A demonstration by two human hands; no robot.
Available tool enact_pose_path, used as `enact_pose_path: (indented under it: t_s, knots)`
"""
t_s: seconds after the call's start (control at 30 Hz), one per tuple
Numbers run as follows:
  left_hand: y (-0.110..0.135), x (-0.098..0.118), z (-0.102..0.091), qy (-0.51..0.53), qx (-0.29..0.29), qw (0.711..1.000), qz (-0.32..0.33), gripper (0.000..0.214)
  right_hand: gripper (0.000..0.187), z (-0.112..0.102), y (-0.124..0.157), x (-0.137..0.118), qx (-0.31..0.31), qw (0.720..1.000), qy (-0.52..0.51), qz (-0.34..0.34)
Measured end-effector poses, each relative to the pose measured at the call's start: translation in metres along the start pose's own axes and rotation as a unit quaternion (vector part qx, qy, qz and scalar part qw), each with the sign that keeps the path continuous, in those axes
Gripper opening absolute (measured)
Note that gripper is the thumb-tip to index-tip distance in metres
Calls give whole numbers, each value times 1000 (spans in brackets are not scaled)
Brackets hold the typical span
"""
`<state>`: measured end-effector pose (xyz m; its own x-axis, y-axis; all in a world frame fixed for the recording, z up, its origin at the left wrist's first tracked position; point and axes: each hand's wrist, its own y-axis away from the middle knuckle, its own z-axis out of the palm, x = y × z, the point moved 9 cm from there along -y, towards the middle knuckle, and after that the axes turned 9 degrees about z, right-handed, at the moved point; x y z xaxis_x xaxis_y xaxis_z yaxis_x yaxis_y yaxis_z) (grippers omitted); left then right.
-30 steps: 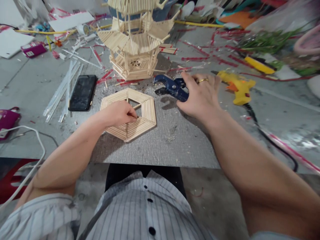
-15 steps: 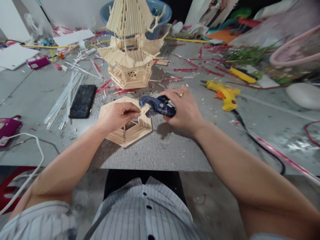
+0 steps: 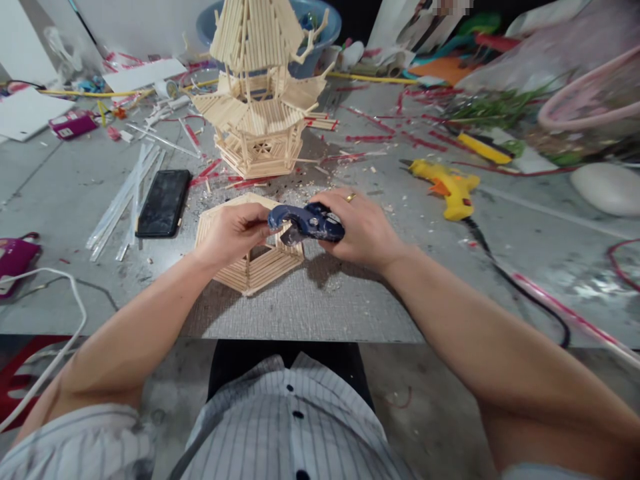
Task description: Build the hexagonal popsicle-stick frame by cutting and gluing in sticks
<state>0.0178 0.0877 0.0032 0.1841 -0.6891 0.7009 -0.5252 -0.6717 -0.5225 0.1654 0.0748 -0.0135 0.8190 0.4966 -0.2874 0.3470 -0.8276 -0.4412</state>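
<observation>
My right hand is wrapped round a dark blue pipe cutter, its curved jaw and metal blade pointing left. My left hand is closed in a pinch at the cutter's jaw, on a thin wooden stick that the fingers and jaw mostly hide. Both hands are above a flat hexagonal frame built from rows of thin wooden sticks, with an opening in its middle. Behind it stands a tiered pagoda model made of the same sticks.
A black phone and clear glue sticks lie to the left. On the right rest a yellow glue gun with its cord and a yellow-handled cutter. A blue basin stands behind the pagoda. Red plastic scraps litter the table.
The pipe cutter in my right hand has moved left and slightly down, its jaw now at my left fingertips. My left hand has shifted slightly left and still pinches.
</observation>
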Motion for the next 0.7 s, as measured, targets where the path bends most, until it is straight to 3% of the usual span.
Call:
enact_pose_path:
  t_s: [0.33,0.7]
  knots:
    - [3,-6,0,-40,-8,998,-50,11,45,2,-1,0,-42,999,3,27]
    - [2,-1,0,-45,-10,998,-52,14,43,5,-1,2,-39,999,20,32]
